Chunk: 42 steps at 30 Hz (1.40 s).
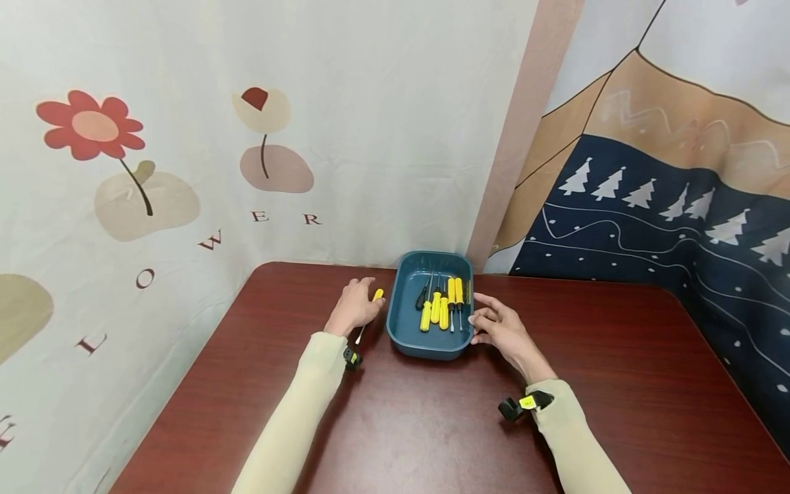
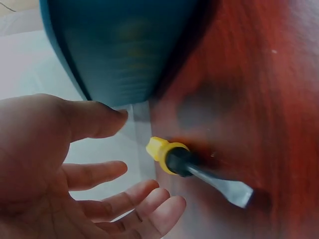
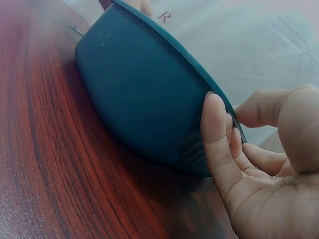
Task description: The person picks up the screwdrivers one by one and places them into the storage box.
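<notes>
A blue plastic bin (image 1: 398, 322) stands near the back of the table, with several screwdrivers lying in it, most with yellow handles. My right hand (image 1: 501, 328) pinches the bin's right rim; the right wrist view shows fingers (image 3: 215, 119) against its outer wall and the thumb at the edge. Left of the bin, a yellow-and-black flat-blade screwdriver (image 2: 172, 157) lies on the table, blade towards me. Over it hovers my left hand (image 1: 356, 305), fingers spread and apart from the handle in the left wrist view.
The reddish-brown wooden table (image 1: 420, 425) ends at a pale printed curtain (image 1: 370, 137) along the back. A dark blue curtain with white trees (image 1: 636, 226) hangs at the right.
</notes>
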{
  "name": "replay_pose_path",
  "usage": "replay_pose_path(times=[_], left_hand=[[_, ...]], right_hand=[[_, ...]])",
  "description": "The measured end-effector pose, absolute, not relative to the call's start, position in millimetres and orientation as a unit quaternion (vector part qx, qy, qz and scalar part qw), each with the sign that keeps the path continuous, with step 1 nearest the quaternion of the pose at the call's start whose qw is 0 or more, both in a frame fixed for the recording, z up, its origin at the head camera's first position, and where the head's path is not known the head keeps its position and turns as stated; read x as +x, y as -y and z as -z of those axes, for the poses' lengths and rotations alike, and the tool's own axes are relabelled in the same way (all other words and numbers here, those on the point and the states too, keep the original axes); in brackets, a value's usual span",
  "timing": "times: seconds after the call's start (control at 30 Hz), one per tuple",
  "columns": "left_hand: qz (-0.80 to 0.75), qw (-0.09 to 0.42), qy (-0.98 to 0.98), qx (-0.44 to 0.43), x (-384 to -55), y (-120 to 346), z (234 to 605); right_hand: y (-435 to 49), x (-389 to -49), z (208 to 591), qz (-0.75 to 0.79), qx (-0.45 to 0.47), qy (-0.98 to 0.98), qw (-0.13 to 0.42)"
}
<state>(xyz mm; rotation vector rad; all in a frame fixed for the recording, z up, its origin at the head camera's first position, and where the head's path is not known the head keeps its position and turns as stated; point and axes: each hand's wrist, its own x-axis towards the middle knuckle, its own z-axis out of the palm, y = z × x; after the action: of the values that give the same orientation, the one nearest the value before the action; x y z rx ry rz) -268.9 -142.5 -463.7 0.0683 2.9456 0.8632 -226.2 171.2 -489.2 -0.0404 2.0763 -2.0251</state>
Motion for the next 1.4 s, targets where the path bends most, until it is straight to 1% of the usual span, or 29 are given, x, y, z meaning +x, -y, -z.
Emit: replay_pose_path(times=[0.33, 0.73, 1.0, 1.4], left_hand=[[-0.238, 0.037, -0.97, 0.036, -268.5, 146.1, 473.2], [-0.25, 0.041, -0.966, 0.051, -271.5, 143.8, 473.6], [-0.253, 0.061, -0.965, 0.026, -270.8, 145.0, 468.8], [-0.296, 0.062, -0.953, 0.013, -270.2, 149.3, 460.8]], right_hand=[[-170.2, -227.0, 489.5, 0.695, -0.012, -0.708, 0.12], [-171.3, -226.8, 488.7, 0.692, -0.015, -0.712, 0.118], [-170.9, -226.5, 489.5, 0.697, -0.019, -0.707, 0.118], [-169.6, -227.0, 490.9, 0.695, -0.006, -0.709, 0.118]])
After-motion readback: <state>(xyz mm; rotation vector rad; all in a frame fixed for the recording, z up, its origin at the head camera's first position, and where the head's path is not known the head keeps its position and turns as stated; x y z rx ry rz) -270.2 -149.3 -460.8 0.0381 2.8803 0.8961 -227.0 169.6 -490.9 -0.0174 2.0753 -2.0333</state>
